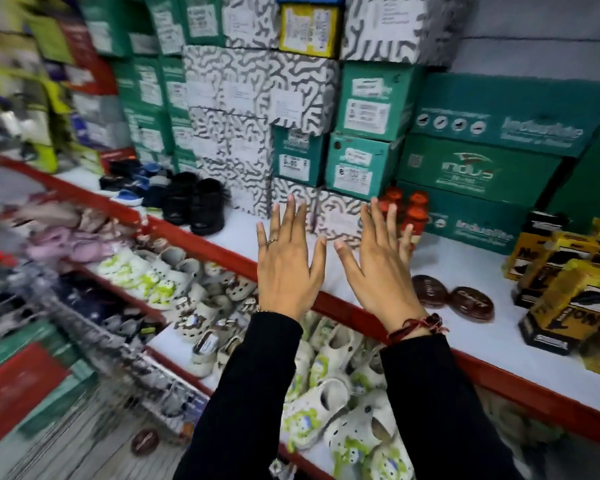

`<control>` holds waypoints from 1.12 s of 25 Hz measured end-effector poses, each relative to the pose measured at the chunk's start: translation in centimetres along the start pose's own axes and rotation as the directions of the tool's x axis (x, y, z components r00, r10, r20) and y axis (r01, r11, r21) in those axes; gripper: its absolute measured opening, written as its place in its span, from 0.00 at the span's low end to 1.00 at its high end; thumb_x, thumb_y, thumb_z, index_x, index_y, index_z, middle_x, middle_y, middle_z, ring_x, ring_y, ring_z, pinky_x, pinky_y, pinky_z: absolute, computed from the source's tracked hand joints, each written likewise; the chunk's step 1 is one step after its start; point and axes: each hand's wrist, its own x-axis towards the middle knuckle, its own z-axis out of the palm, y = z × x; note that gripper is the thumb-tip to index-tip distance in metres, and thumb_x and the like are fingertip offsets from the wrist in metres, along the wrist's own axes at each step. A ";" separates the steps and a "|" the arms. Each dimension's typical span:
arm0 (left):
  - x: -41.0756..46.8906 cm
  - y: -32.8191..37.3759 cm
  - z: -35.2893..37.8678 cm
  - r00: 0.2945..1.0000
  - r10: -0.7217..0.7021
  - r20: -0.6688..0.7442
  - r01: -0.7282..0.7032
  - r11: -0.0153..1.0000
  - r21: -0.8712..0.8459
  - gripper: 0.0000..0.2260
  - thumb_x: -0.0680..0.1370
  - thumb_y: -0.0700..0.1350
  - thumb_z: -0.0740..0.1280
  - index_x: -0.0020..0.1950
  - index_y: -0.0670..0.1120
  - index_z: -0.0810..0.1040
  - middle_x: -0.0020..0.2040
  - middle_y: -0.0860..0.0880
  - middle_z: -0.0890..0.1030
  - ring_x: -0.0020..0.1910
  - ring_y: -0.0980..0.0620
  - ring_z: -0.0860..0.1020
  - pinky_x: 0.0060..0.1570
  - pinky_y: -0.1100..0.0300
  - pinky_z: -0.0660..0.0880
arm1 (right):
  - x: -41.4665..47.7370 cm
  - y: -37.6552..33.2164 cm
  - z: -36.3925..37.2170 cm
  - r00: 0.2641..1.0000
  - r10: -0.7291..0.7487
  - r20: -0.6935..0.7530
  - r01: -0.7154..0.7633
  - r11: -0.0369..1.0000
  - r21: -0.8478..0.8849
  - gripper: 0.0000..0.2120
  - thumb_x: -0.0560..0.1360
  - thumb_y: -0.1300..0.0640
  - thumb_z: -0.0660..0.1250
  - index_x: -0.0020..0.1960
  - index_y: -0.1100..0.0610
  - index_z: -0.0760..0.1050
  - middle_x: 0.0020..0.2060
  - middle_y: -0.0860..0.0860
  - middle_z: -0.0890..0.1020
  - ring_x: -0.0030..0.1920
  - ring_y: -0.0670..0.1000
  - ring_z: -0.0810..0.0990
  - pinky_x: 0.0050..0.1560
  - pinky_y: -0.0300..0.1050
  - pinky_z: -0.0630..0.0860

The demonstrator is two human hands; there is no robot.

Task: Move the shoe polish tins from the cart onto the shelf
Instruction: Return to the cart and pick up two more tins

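Two round brown shoe polish tins lie side by side on the white shelf [471, 265] with a red front edge: one tin [429, 291] and a second tin [472, 303] just right of it. A third brown tin [145, 441] lies in the wire cart [94, 344] at the lower left, blurred. My left hand [286, 261] and my right hand [381, 268] are both raised over the shelf edge, palms down, fingers spread, holding nothing. The right hand is just left of the two tins, not touching them.
Stacked green and patterned shoe boxes [361, 112] fill the back of the shelf. Red-capped bottles [414, 211] stand behind my right hand, yellow-black polish boxes [565, 299] at the right, black shoes [201, 206] at the left. Lower shelves hold white clogs [329, 400].
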 end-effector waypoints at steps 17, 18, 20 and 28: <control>-15.2 -28.6 -10.3 0.794 -0.598 -0.108 0.598 0.738 0.314 0.30 0.82 0.59 0.47 0.82 0.48 0.51 0.82 0.51 0.50 0.82 0.52 0.45 0.79 0.52 0.39 | -5.9 -25.2 21.7 0.757 -0.484 0.440 0.349 0.868 0.354 0.33 0.82 0.40 0.47 0.82 0.55 0.47 0.82 0.49 0.45 0.82 0.52 0.38 0.80 0.57 0.37; -16.5 -30.4 -9.8 0.764 -0.640 -0.083 0.629 0.711 0.315 0.30 0.82 0.59 0.47 0.82 0.48 0.51 0.82 0.50 0.50 0.82 0.52 0.44 0.79 0.52 0.39 | -6.7 -25.9 23.7 0.729 -0.487 0.482 0.343 0.868 0.358 0.33 0.82 0.41 0.47 0.82 0.56 0.48 0.82 0.50 0.46 0.82 0.53 0.40 0.81 0.57 0.39; -19.3 -34.1 -8.3 0.684 -0.729 -0.019 0.702 0.651 0.290 0.30 0.82 0.59 0.48 0.82 0.48 0.50 0.82 0.50 0.51 0.81 0.52 0.45 0.79 0.52 0.42 | -8.7 -27.0 28.3 0.653 -0.482 0.585 0.299 0.873 0.386 0.33 0.82 0.42 0.49 0.82 0.55 0.49 0.82 0.51 0.49 0.82 0.54 0.44 0.80 0.55 0.44; -29.0 -46.6 3.8 0.020 -0.959 0.283 0.999 0.030 0.032 0.27 0.81 0.51 0.62 0.77 0.43 0.64 0.74 0.43 0.71 0.71 0.44 0.72 0.66 0.58 0.69 | -15.9 -26.4 47.8 0.279 -0.215 0.936 -0.161 0.951 0.266 0.20 0.82 0.51 0.60 0.71 0.56 0.72 0.65 0.57 0.80 0.64 0.57 0.80 0.64 0.53 0.76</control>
